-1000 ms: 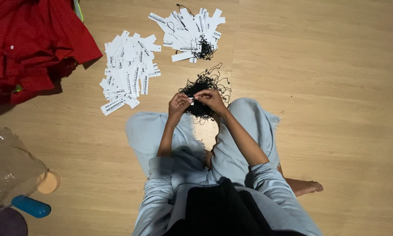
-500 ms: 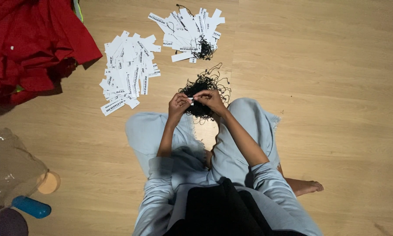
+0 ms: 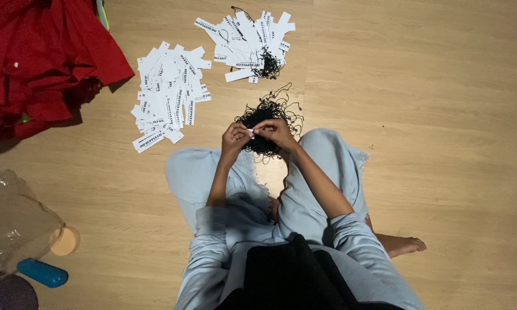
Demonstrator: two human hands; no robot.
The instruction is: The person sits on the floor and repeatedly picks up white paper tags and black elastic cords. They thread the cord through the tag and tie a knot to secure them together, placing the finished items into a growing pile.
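Paper tag (image 3: 250,134), small and white, pinched between both hands above the knees, over a tangle of black strings (image 3: 267,123). Left hand (image 3: 235,138): fingers closed on the tag's left end. Right hand (image 3: 277,132): fingers closed on its right end. Red cloth (image 3: 40,57) at 10 o'clock; loose tag pile (image 3: 168,95) at 11; strung tag pile (image 3: 247,40) at 12, all on the wooden floor (image 3: 431,115).

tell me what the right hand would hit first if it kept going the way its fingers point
The right hand points left toward the left hand, so it would likely meet the small white tag pinched between them, then the left fingers. Depth is hard to judge from above.
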